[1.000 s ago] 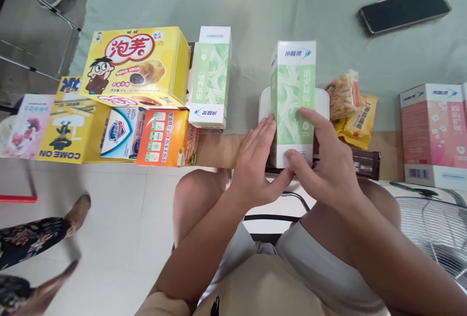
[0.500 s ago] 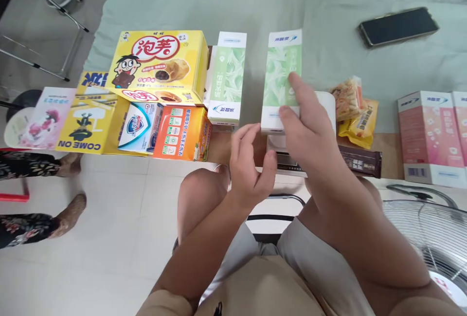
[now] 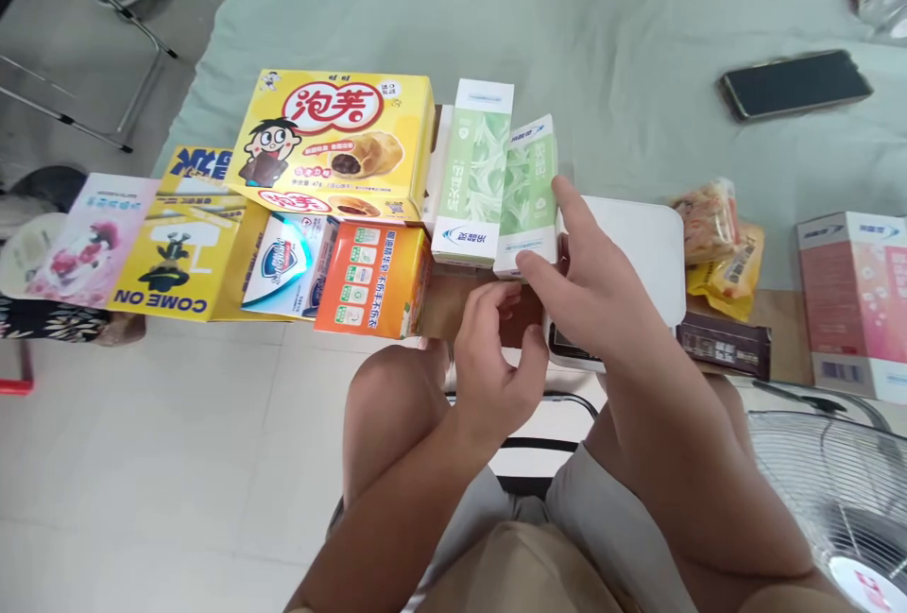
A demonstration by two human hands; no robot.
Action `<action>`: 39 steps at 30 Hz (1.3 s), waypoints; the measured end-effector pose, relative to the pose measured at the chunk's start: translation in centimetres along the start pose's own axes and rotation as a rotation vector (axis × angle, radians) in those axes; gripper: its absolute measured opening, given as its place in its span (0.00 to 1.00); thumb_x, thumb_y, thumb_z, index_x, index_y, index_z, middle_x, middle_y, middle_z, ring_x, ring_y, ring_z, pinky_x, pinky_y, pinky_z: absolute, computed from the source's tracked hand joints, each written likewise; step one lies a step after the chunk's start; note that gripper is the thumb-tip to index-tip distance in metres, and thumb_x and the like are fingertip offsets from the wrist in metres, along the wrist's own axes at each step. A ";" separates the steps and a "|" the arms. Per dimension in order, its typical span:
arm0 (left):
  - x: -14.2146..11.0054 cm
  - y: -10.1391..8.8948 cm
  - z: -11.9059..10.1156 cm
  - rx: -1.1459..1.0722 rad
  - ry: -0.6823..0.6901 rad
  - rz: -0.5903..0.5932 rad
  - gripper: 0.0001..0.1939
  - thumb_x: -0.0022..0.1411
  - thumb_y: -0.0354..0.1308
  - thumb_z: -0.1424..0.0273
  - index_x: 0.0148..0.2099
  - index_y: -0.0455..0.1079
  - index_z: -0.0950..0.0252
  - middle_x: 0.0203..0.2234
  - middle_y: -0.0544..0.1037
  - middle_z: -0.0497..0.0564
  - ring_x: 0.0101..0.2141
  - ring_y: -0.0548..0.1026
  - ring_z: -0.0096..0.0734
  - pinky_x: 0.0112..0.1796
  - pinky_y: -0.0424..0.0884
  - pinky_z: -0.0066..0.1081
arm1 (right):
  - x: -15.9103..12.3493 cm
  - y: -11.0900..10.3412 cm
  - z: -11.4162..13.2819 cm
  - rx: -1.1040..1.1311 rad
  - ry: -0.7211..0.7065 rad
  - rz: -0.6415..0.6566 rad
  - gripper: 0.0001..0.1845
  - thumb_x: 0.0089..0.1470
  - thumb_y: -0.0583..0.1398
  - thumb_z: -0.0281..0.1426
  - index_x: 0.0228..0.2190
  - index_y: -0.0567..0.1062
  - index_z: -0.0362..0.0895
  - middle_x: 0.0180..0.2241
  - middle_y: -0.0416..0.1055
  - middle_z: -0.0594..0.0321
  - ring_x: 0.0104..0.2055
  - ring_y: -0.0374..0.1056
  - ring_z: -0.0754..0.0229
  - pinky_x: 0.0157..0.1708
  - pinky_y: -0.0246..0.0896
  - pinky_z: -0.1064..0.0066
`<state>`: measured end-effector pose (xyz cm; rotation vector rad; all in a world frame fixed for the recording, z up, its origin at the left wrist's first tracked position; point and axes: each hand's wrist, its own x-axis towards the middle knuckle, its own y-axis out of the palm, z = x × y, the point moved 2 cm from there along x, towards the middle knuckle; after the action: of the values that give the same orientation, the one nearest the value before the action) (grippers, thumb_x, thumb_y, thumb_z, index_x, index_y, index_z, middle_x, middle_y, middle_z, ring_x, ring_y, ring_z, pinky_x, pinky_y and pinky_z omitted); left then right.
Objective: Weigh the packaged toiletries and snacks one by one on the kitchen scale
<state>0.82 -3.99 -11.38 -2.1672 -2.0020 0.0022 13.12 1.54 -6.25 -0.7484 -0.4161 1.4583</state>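
Note:
My right hand [image 3: 595,282] has its thumb and index finger on the right side and near end of a green and white toothpaste box [image 3: 528,188]. This box stands slightly slanted against a second green toothpaste box [image 3: 474,164]. Its lower parts are hidden. Just below it, my left hand [image 3: 500,358] is in the air with curled fingers, the thumb apart and nothing between them. Under and beside my right wrist sits a white kitchen scale [image 3: 638,245] with a dark display strip at its near edge.
Left of the boxes are a yellow puff snack box [image 3: 340,141], an orange box [image 3: 368,282], a soap box [image 3: 287,263] and a yellow carton [image 3: 170,263]. To the right lie snack packets [image 3: 729,268], a brown bar [image 3: 723,344], a pink box [image 3: 850,301] and a phone [image 3: 797,84]. A fan [image 3: 836,481] stands below.
My right hand has carried the green toothpaste box off the scale, leftward, to beside the other green box. My left hand has let go of it and drawn back slightly.

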 end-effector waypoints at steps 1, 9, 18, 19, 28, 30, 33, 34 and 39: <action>0.1 0.0 0.0 0.001 -0.015 0.008 0.15 0.68 0.55 0.74 0.56 0.67 0.60 0.49 0.75 0.57 0.50 0.79 0.40 0.49 0.81 0.41 | -0.1 0.0 0.1 0.002 -0.020 0.004 0.46 0.61 0.53 0.37 0.76 0.46 0.44 0.74 0.58 0.51 0.72 0.64 0.42 0.65 0.70 0.44; 0.5 0.1 0.1 0.136 0.048 -0.003 0.16 0.69 0.57 0.71 0.57 0.66 0.62 0.53 0.77 0.60 0.55 0.78 0.44 0.50 0.81 0.43 | -0.8 -0.3 0.8 -0.299 -0.161 0.073 0.41 0.57 0.55 0.32 0.71 0.62 0.41 0.75 0.57 0.50 0.79 0.47 0.35 0.73 0.55 0.35; 0.5 0.4 0.3 0.037 -0.090 -0.057 0.15 0.66 0.58 0.71 0.55 0.68 0.62 0.49 0.77 0.57 0.47 0.80 0.38 0.46 0.83 0.39 | -0.8 -0.2 -0.6 -0.411 -0.200 -0.023 0.34 0.62 0.54 0.36 0.68 0.68 0.47 0.70 0.66 0.54 0.77 0.51 0.30 0.71 0.49 0.27; 0.5 0.4 0.4 0.040 -0.095 -0.064 0.16 0.66 0.58 0.71 0.55 0.68 0.62 0.49 0.77 0.58 0.48 0.80 0.38 0.48 0.82 0.39 | -0.8 -0.2 -0.8 -0.406 -0.197 -0.031 0.35 0.62 0.54 0.36 0.69 0.67 0.47 0.70 0.67 0.55 0.77 0.52 0.30 0.71 0.49 0.27; 0.4 0.3 0.9 0.012 -0.157 -0.082 0.19 0.65 0.59 0.69 0.58 0.67 0.63 0.52 0.76 0.60 0.52 0.78 0.40 0.54 0.78 0.44 | -0.3 -0.3 -0.8 -0.450 -0.141 -0.014 0.37 0.62 0.53 0.33 0.71 0.63 0.46 0.73 0.62 0.52 0.78 0.51 0.32 0.72 0.48 0.31; 0.5 0.3 0.9 -0.003 -0.165 -0.082 0.19 0.65 0.59 0.69 0.58 0.67 0.63 0.52 0.76 0.60 0.52 0.78 0.40 0.54 0.79 0.43 | -0.4 -0.2 -0.8 -0.469 -0.154 -0.006 0.39 0.61 0.53 0.33 0.72 0.61 0.51 0.76 0.54 0.55 0.78 0.49 0.32 0.72 0.46 0.29; 0.5 0.3 0.8 -0.014 -0.169 -0.080 0.19 0.65 0.59 0.70 0.57 0.67 0.63 0.52 0.76 0.59 0.51 0.78 0.40 0.53 0.79 0.42 | -0.8 0.1 -0.7 -0.488 -0.230 -0.007 0.34 0.63 0.54 0.34 0.70 0.65 0.59 0.77 0.53 0.61 0.78 0.48 0.30 0.71 0.42 0.23; 0.6 0.3 0.8 -0.011 -0.171 -0.080 0.19 0.65 0.59 0.70 0.57 0.67 0.63 0.52 0.77 0.59 0.52 0.78 0.40 0.53 0.79 0.42 | -0.9 0.0 -0.7 -0.495 -0.242 -0.020 0.32 0.63 0.54 0.34 0.68 0.67 0.60 0.76 0.55 0.62 0.78 0.48 0.29 0.71 0.41 0.22; 0.7 0.2 0.8 0.005 -0.178 -0.076 0.18 0.65 0.58 0.69 0.57 0.67 0.62 0.51 0.77 0.58 0.52 0.78 0.38 0.55 0.77 0.42 | -1.2 -0.4 -0.7 -0.530 -0.170 -0.119 0.26 0.62 0.57 0.37 0.61 0.72 0.53 0.71 0.66 0.58 0.79 0.44 0.28 0.72 0.36 0.23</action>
<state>1.02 -3.25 -12.10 -2.1545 -2.1749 0.1952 13.83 0.21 -6.25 -0.9996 -0.9863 1.3133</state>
